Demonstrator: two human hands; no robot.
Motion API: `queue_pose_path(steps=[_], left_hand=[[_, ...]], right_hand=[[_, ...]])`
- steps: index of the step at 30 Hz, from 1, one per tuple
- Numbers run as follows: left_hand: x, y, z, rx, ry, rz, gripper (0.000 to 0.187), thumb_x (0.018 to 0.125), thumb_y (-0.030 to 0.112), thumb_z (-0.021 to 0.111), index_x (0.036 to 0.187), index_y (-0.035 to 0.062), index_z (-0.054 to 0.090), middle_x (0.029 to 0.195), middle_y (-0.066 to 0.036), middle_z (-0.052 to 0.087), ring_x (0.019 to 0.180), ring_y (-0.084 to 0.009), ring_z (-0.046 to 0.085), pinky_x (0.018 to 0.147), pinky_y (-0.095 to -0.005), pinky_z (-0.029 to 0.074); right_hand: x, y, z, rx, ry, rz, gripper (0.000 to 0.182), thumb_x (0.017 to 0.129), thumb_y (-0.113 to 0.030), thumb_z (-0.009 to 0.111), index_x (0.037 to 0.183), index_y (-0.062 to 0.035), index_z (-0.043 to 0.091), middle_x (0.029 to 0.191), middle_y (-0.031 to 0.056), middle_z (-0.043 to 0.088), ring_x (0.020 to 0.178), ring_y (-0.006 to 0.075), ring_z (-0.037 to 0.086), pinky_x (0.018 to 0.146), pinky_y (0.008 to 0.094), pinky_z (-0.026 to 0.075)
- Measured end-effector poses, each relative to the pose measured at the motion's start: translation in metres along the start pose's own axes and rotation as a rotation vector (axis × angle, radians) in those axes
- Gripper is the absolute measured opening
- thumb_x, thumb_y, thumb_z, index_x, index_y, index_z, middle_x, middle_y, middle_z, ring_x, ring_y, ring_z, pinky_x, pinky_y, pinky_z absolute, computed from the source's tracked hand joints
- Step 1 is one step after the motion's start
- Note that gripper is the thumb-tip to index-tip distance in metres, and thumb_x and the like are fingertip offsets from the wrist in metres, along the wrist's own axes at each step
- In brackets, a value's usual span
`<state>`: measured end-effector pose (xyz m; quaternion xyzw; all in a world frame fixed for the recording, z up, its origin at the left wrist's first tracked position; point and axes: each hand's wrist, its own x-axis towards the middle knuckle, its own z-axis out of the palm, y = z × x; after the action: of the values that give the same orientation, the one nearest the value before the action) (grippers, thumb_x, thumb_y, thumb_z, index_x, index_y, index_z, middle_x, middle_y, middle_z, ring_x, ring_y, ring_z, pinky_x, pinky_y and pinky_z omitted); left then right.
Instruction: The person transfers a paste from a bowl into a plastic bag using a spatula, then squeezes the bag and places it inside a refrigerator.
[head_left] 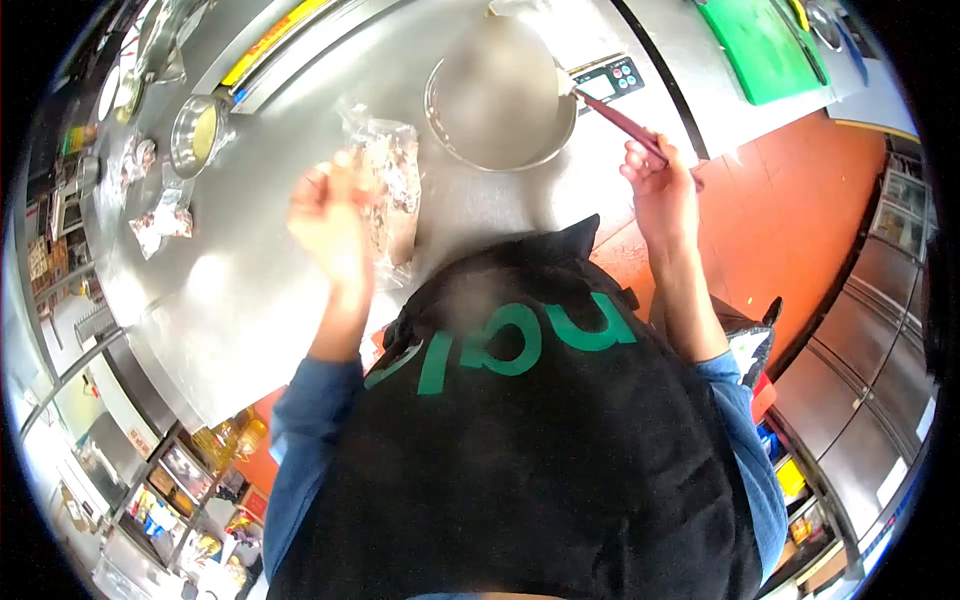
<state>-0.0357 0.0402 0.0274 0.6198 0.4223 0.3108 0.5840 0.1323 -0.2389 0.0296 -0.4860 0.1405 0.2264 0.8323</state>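
Note:
A round metal bowl stands on the steel worktop, its inside hidden by a grey smear across the view. My right hand is closed around the dark red handle of a spatula. The spatula's pale end reaches the bowl's right rim. Behind that rim, a digital scale shows its display and buttons. My left hand is raised beside a clear plastic bag with brownish-white contents. Its fingers look loosely apart and hold nothing I can see, though glare blurs them.
A steel worktop spans the left and middle. Farther left are a smaller metal bowl with yellowish contents and a small plastic bag. A green cutting board lies at the far right, above the orange floor.

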Motion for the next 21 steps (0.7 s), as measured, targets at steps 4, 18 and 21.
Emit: queue_pose_path(steps=[4,18,21], left_hand=[[0.083,-0.028,-0.011,0.158,0.167,-0.11,0.018,0.082,0.013,0.066,0.093,-0.0013,0.062,0.076,-0.007,0.062,0.062,-0.0137,0.058,0.062,-0.0277,0.051],[0.195,-0.097,-0.002,0.032,-0.688,-0.666,0.044,0.08,0.032,0.071,0.112,0.0063,0.057,0.105,-0.01,0.063,0.102,-0.0206,0.056,0.086,-0.0379,0.043],[0.18,-0.092,-0.006,0.014,-0.635,-0.537,0.034,0.081,0.028,0.071,0.105,0.0073,0.061,0.098,-0.008,0.064,0.096,-0.0171,0.058,0.08,-0.0348,0.046]], right_hand=[[0.009,-0.008,0.055,-0.077,-0.197,-0.069,0.03,0.092,-0.021,0.051,0.107,0.0047,0.053,0.085,0.0144,0.065,0.073,0.0176,0.063,0.068,0.0299,0.053],[0.015,0.001,0.117,-0.283,-0.122,0.035,0.025,0.087,-0.016,0.051,0.095,0.0066,0.058,0.071,0.015,0.063,0.055,0.0184,0.058,0.052,0.0302,0.05],[0.013,0.002,0.118,-0.401,-0.138,-0.002,0.026,0.086,-0.017,0.052,0.094,0.0066,0.058,0.069,0.0152,0.063,0.051,0.0189,0.057,0.05,0.03,0.049]])
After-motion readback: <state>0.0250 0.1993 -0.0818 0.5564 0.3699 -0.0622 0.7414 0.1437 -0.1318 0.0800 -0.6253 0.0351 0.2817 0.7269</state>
